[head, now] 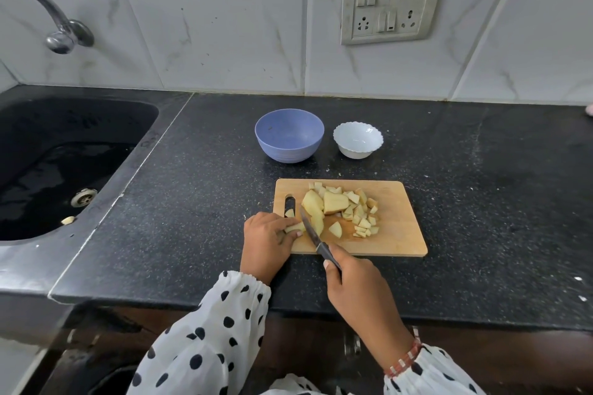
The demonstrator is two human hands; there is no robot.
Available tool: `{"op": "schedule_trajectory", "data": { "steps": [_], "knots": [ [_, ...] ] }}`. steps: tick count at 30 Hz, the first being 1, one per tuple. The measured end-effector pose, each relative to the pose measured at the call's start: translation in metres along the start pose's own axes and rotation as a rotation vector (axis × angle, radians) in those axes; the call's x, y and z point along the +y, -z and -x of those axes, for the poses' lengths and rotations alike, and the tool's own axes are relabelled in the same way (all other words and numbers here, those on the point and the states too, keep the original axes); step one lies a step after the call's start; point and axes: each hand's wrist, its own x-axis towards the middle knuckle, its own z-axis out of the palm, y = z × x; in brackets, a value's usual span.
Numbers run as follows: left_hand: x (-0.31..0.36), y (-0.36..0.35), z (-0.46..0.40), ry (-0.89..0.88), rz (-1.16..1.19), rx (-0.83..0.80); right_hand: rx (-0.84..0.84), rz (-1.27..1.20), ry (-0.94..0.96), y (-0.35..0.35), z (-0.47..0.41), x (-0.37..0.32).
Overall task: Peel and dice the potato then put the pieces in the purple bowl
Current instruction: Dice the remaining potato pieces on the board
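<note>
**Dicing in progress, bowl not yet loaded**

Step in hand, by my reading: dicing. No skin shows on the potato, so I log the peel as done. The left hand [268, 239] sits at the lower-left corner of the cutting board [401, 228], fingers curled over a small potato wedge [295, 228] and pinning it to the wood. The right hand [356, 285], lower centre of the frame, is wrapped around the dark handle of the knife [313, 232]; the blade runs up and to the left, its edge lying right beside the held wedge and the left fingertips.

Next move, as I judge it: a short downward cut through the wedge, keeping the left fingertips tucked clear of the blade since they are very close. The larger chunks [324, 202] at mid-board need further cuts before transfer.

Potato condition: pale yellow flesh, cut faces clean. A pile of small cubes [364, 221] lies on the right half of the board; two or three bigger pieces lie just left of the pile.

The purple bowl [288, 135] stands on the dark countertop [192, 202] just above the board in frame, apparently holding no potato. A white scalloped bowl [357, 139] is just to its right.
</note>
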Motion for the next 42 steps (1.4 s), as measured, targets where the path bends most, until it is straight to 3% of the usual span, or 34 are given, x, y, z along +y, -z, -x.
{"op": "schedule_trajectory", "data": {
  "steps": [8, 21, 32, 42],
  "knots": [
    [0.002, -0.002, -0.001, -0.006, -0.004, 0.025, -0.012, 0.275, 0.066, -0.012, 0.007, -0.003],
    [0.004, -0.001, -0.001, -0.007, -0.014, 0.011, 0.005, 0.255, 0.055, -0.010, -0.001, -0.003],
    [0.006, 0.001, 0.000, 0.033, -0.011, -0.019, -0.014, 0.411, 0.059, -0.013, 0.007, 0.002],
    [0.007, 0.000, -0.001, 0.028, 0.024, -0.007, 0.071, 0.199, 0.035, -0.015, 0.011, -0.002]
  ]
}}
